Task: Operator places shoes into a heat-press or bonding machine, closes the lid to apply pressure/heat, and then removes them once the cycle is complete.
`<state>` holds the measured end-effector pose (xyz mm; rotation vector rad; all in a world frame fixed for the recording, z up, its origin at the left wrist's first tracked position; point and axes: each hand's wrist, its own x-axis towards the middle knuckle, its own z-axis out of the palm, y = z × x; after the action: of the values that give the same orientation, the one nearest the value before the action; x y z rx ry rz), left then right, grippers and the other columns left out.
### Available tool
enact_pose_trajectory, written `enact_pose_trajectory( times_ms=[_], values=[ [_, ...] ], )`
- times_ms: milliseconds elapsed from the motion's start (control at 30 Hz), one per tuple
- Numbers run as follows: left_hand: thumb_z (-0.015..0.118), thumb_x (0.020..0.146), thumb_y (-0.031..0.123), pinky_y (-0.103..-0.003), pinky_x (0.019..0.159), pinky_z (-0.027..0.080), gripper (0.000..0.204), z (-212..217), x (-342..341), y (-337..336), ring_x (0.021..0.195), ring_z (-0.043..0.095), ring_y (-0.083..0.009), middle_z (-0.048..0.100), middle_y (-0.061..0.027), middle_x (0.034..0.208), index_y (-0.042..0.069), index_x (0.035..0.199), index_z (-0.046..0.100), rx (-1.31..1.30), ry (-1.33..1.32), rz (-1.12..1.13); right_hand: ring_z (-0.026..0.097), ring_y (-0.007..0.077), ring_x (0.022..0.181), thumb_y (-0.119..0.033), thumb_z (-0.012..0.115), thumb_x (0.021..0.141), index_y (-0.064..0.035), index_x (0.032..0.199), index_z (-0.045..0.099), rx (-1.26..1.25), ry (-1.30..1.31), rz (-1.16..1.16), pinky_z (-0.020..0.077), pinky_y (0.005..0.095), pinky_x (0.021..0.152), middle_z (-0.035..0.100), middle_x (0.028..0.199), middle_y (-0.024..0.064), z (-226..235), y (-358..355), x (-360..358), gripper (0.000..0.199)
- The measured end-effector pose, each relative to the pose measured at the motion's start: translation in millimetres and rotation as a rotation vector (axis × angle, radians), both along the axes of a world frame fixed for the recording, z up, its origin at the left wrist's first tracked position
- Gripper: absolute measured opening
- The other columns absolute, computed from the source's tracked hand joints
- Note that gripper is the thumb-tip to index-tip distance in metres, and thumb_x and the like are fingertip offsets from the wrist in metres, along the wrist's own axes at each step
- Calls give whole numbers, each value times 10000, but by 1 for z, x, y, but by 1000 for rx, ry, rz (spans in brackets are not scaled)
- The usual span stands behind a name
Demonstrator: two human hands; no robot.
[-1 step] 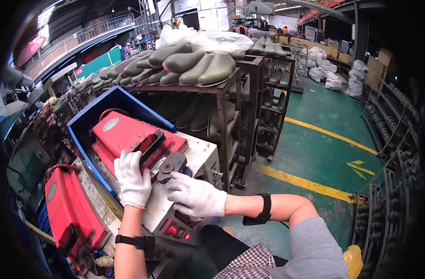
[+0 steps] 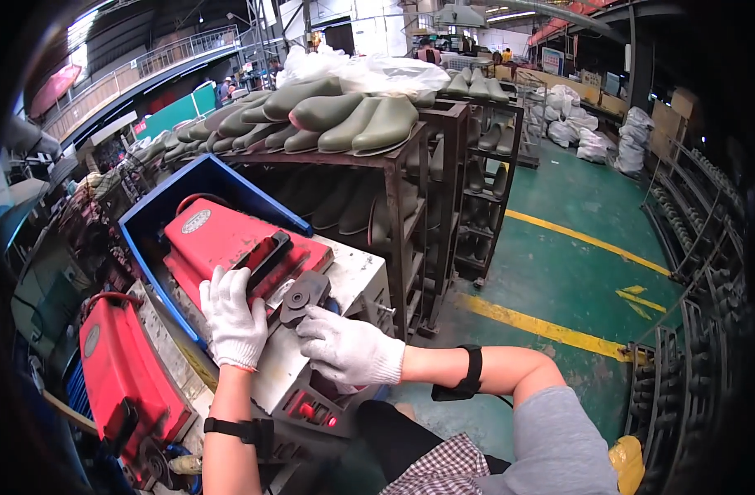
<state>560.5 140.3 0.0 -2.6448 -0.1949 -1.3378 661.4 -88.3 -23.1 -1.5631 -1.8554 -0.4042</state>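
My left hand [image 2: 233,320], in a white knitted glove, lies along the front edge of a red machine cover [image 2: 233,239]. Its fingers are stretched out, with the thumb apart, close to a black bar handle [image 2: 270,257]. My right hand [image 2: 344,345], gloved the same way, is curled. Its fingertips touch the near edge of a dark grey metal piece [image 2: 305,295] with a round boss, at the front of the machine. Whatever those fingers hold, if anything, is hidden. The cover sits in a blue surround [image 2: 159,276] on a white machine body [image 2: 357,268].
A second red machine [image 2: 122,375] stands at the left. Beyond the machines, a brown metal rack [image 2: 398,161] carries several olive-green shoe-shaped pieces [image 2: 344,124] and clear plastic sheeting [image 2: 394,73]. Dark racks [image 2: 683,355] line the right side of the green floor [image 2: 551,264].
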Motion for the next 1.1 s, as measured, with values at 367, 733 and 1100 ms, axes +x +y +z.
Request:
enact_pose_trajectory(
  times_ms=[367,733,1100],
  values=[
    [743,783,91,-580,1230,245,723,-9,-3,2,1449,400,-420,528,-167,1425,100,1453,469,-55,43,-3,684,350,862,-109,669,834,-104,1103,675,162,-1,-576,572,440,738,681,953,104,-2,15,93,269],
    [708,798,221,-488,1167,363,625,43,-67,-39,1350,496,-421,574,-233,1428,14,1377,591,-273,258,-61,469,435,1377,-227,701,810,-119,1303,645,118,-30,-374,406,499,1136,601,1351,155,30,116,65,508],
    [705,856,95,-428,843,517,263,46,-322,26,978,674,-381,687,-203,1008,-26,1085,663,-312,135,608,591,398,1139,-123,686,800,-72,1131,655,-34,112,-626,560,474,916,631,1208,159,44,130,36,336]
  ],
)
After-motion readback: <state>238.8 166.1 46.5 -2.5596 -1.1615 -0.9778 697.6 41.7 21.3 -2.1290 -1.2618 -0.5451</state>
